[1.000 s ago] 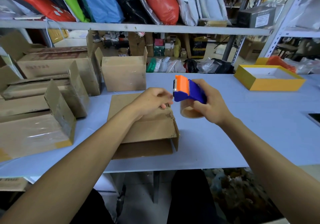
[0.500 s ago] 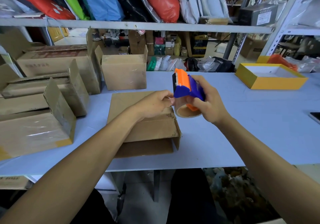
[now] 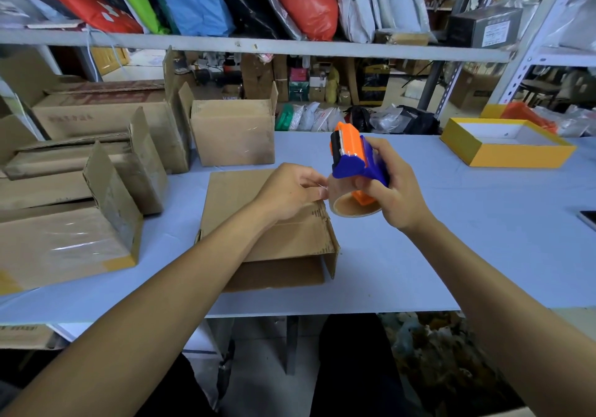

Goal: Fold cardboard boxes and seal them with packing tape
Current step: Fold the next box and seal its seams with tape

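Cardboard box (image 3: 277, 223) lies flattened on the pale blue counter (image 3: 451, 255) under the left hand (image 3: 290, 192), its long axis running away from the person, one end flap open at the near side. The right hand (image 3: 392, 195) grips a tape dispenser (image 3: 350, 158) just above the box's far right corner, fingers curled round its blue plastic body, the orange blade end tilted up and away. The brown tape roll (image 3: 351, 205) hangs beneath, its hollow core facing the person. The left hand's fingertips pinch at the roll's edge, apparently on the tape end, though the clear film is hard to make out. Left of both hands stand more corrugated boxes (image 3: 232, 132), dull and scuffed.
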